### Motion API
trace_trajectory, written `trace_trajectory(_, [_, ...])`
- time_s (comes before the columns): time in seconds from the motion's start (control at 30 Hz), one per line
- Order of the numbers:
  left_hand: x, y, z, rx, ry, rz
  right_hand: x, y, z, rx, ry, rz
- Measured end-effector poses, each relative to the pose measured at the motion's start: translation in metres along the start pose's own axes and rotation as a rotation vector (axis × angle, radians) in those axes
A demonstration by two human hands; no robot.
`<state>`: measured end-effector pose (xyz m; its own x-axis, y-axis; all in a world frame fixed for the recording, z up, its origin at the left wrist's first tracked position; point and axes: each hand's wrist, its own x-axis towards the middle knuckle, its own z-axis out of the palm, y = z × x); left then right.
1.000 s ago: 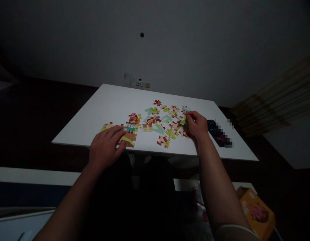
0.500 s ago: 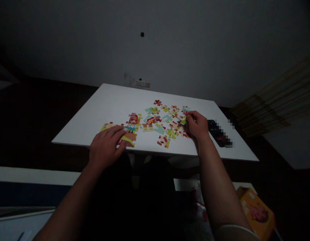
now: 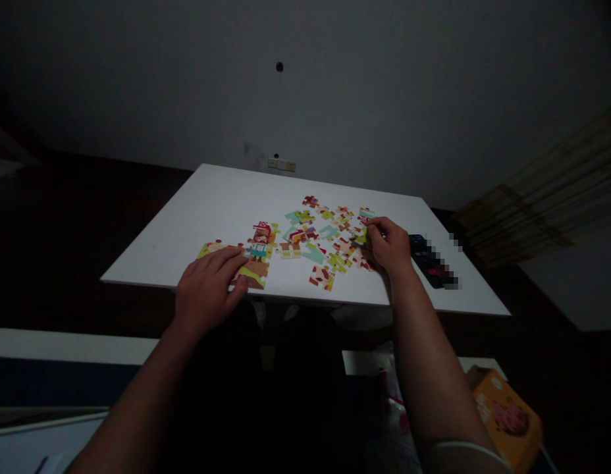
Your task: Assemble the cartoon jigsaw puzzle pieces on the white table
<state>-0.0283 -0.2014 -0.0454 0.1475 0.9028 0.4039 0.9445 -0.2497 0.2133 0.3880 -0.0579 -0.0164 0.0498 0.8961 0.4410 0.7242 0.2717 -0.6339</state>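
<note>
A white table carries a colourful jigsaw. An assembled section with a cartoon figure lies near the front edge. My left hand rests flat on its left part, fingers stretched out. Several loose pieces are scattered to the right. My right hand sits at the right side of that scatter, fingers pinched on a yellow-green puzzle piece.
A dark phone lies on the table just right of my right hand. An orange box sits low at the right, below the table. A wall socket shows behind the table's far edge. The room is dim.
</note>
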Motion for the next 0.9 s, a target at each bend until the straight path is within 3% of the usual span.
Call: trace_trajectory(0.9, [-0.0012, -0.0017, 0.0022, 0.009, 0.001, -0.005, 0.0003, 0.0055, 0.0025, -0.009, -0.003, -0.002])
